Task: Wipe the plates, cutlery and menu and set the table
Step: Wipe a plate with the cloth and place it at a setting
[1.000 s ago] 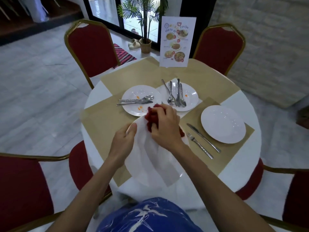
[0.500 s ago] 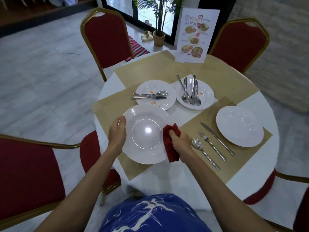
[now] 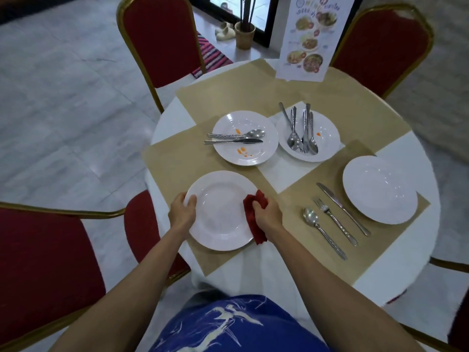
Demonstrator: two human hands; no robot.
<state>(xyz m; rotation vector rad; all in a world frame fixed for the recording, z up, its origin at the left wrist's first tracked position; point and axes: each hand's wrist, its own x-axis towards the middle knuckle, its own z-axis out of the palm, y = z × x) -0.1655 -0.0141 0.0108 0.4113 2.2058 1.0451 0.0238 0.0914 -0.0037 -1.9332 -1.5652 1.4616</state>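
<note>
A clean white plate (image 3: 220,212) lies flat on the tan placemat (image 3: 177,158) at the near left of the round table. My left hand (image 3: 181,210) grips its left rim, thumb on top. My right hand (image 3: 267,213) holds a crumpled red cloth (image 3: 255,219) against the plate's right rim. Behind it stand a stained plate (image 3: 250,154) carrying a spoon and knife and another stained plate (image 3: 323,134) with several pieces of cutlery. To the right, a clean plate (image 3: 380,189) sits beside a knife (image 3: 342,208), fork (image 3: 335,221) and spoon (image 3: 323,231). The menu (image 3: 311,38) stands upright at the far edge.
Red chairs with gold frames ring the table: one at the far left (image 3: 158,39), one at the far right (image 3: 380,49), one at the near left (image 3: 43,262). A potted plant (image 3: 245,34) stands on the floor beyond. The white tablecloth (image 3: 284,166) shows between the placemats.
The plate, held tilted up and wiped a second ago, has come down flat onto the placemat. My right hand with the cloth has slid from its middle to its right rim.
</note>
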